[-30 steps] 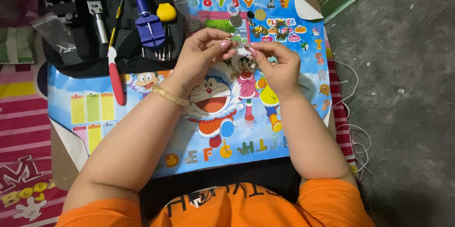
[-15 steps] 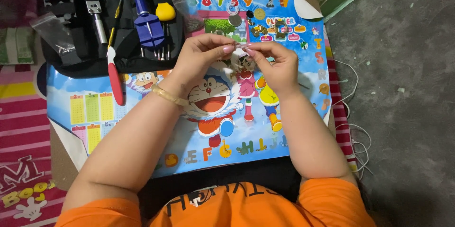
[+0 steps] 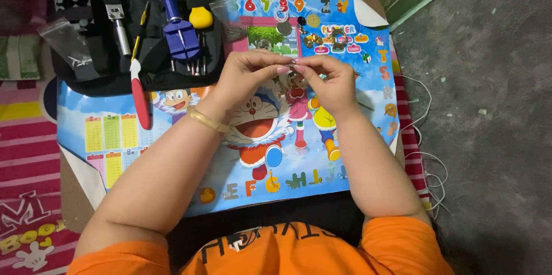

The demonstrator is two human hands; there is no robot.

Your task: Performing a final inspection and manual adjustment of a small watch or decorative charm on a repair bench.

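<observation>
We see the left hand (image 3: 244,77) and right hand (image 3: 328,82) meeting fingertip to fingertip above the glossy cartoon poster (image 3: 172,154); both pinch one tiny part (image 3: 294,71), too small for us to identify; the poster's near half lies bare, its right edge meets rough grey floor (image 3: 489,108); behind the left hand, one black tool case (image 3: 98,77) holds one blue tool (image 3: 178,33), one yellow-handled tool (image 3: 200,16); several small metal pieces (image 3: 313,38) lie scattered behind the hands.
</observation>
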